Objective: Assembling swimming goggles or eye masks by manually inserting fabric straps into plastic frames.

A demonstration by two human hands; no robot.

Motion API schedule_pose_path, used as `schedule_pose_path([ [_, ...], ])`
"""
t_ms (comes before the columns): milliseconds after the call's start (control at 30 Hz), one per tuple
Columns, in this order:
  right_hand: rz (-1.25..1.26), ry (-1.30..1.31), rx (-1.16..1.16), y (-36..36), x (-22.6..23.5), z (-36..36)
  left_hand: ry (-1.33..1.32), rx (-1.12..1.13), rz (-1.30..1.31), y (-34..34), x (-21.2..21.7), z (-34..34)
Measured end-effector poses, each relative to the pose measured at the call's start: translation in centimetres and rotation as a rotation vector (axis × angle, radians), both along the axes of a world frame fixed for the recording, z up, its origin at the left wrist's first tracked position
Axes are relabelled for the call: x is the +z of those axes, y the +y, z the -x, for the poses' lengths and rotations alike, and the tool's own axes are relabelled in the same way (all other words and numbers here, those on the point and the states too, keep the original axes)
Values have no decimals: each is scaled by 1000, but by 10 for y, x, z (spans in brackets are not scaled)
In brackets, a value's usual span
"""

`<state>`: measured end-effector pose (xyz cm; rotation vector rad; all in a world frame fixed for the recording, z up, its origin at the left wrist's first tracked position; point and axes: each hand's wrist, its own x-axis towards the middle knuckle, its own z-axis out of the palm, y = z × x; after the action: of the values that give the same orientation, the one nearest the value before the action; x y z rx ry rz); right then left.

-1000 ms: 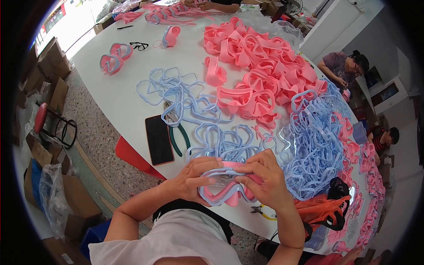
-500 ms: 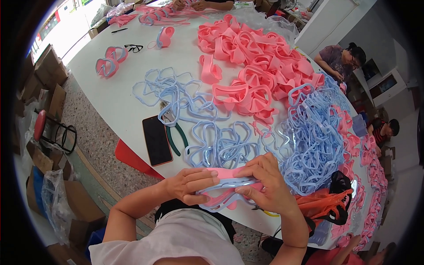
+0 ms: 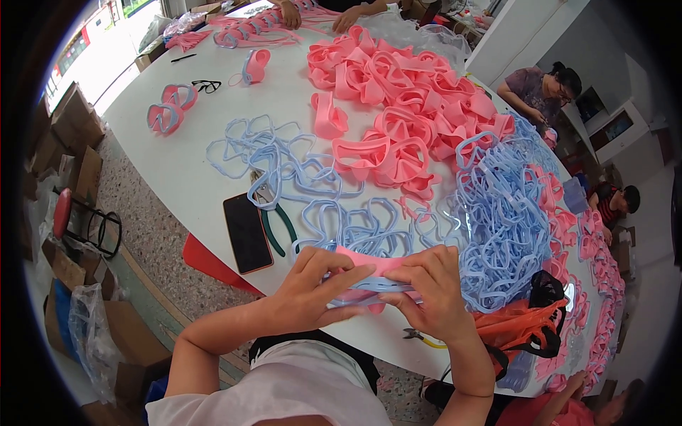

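Note:
A diving mask with a pink soft skirt (image 3: 371, 263) and a light blue frame (image 3: 387, 285) is held level over the table's near edge. My left hand (image 3: 309, 287) grips its left end, fingers across the top and thumb below. My right hand (image 3: 435, 291) pinches its right end between thumb and bent fingers. The fingers hide much of both ends, so I cannot tell how far the frame sits around the skirt. Just beyond my hands lie loose light blue frames (image 3: 339, 226). A large heap of blue frames (image 3: 504, 213) is to the right.
Pink skirts (image 3: 408, 85) are heaped beyond. A phone (image 3: 247, 234) and green-handled pliers (image 3: 285, 226) lie left; yellow-handled cutters (image 3: 424, 338) lie near right, beside an orange bag (image 3: 518, 325). Masks (image 3: 165, 118) and glasses (image 3: 207, 86) are far left. Co-workers sit around the white table (image 3: 167, 167).
The mask has tipped, showing less of its lower blue edge and more pink on top. My left fingers have shifted from lying along it to bending over it. The head view has moved slightly.

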<state>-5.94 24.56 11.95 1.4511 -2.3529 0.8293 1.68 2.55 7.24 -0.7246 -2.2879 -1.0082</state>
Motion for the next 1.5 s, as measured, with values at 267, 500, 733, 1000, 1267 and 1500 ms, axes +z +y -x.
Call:
schedule_pose_path([
  [267,15,2,29,-1,-4,-1,-39,-23,-54,2,0,12],
  [500,-69,-100,67,11,7,2,87,-63,-20,-6,-6,17],
  [733,33,-98,83,10,-16,8,-18,-141,-83,-7,-14,30],
  [1000,161,-175,-92,36,-23,24,11,44,-10,-44,-8,31],
  [1267,-774,-105,-150,61,-113,20,19,101,23,-63,-5,27],
  [1500,-933,63,-239,45,-86,10,17,74,94,-81,-1,20],
])
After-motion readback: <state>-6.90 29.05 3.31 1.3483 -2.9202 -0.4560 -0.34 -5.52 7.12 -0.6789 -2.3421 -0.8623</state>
